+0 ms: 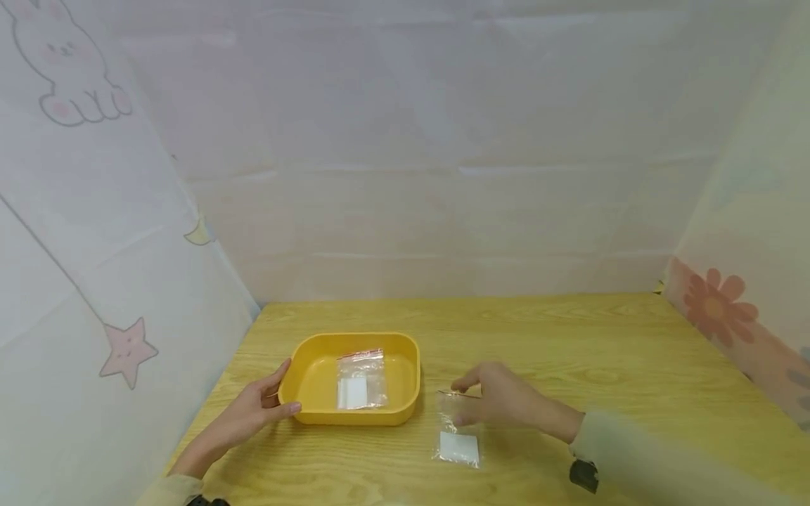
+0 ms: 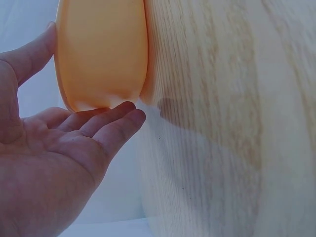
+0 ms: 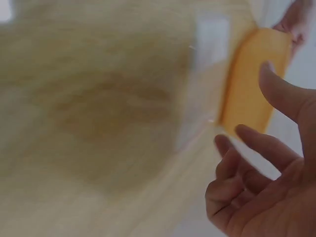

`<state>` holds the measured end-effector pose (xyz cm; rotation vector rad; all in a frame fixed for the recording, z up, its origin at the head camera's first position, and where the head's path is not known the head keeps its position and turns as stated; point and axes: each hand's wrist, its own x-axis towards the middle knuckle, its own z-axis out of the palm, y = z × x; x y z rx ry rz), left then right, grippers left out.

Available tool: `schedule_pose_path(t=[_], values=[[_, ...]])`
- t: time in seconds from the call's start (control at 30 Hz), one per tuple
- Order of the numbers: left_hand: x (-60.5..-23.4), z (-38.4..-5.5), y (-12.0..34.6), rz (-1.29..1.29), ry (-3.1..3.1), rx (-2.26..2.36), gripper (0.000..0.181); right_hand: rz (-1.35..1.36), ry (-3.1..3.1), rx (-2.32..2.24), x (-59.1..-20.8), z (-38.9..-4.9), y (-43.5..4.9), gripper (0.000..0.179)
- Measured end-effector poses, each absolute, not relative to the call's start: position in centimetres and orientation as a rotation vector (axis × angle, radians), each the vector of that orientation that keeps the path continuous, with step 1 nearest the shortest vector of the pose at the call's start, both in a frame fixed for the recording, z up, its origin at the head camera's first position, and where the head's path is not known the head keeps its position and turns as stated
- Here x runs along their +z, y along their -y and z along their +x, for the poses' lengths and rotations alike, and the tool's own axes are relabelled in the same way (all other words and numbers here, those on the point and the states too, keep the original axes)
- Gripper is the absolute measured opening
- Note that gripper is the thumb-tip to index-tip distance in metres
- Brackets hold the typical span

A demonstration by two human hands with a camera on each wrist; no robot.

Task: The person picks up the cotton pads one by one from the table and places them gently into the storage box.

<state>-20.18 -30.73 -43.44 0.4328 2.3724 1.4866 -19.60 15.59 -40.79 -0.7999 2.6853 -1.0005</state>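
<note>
A yellow plastic basin (image 1: pixel 351 418) stands on the table, its side also visible in the left wrist view. My left hand (image 1: pixel 249 411) holds its left end, thumb at the near corner of the rim and fingers against the outer wall. Inside the basin lies a clear zip bag (image 1: pixel 362 379) with a red seal line and a white piece in it. To the right of the basin is a second clear zip bag (image 1: pixel 458 448), also with a white piece. Over its top end hovers my right hand (image 1: pixel 500 397), with thumb and fingers apart (image 3: pixel 264 182).
The wooden table (image 1: pixel 569 337) reaches back to a pale sheet wall (image 1: pixel 443 211). Printed sheets, one with a star (image 1: pixel 129 351) and one with a flower (image 1: pixel 718 307), enclose the left and right sides. The right wrist view is blurred.
</note>
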Motion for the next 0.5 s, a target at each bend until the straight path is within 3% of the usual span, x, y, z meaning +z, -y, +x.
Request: schedule_pose_path(t=[0.23,0.5], values=[[-43.4,-20.0,30.7,0.433,-2.368,1.485,0.095,-0.835,-2.765,-0.702,-43.5,-17.0,-18.2,0.078],[-43.4,-20.1,30.6,0.406,-2.393,1.470,0.095,-0.909,-2.750,-0.758,-43.9,-19.1,-21.0,0.070]])
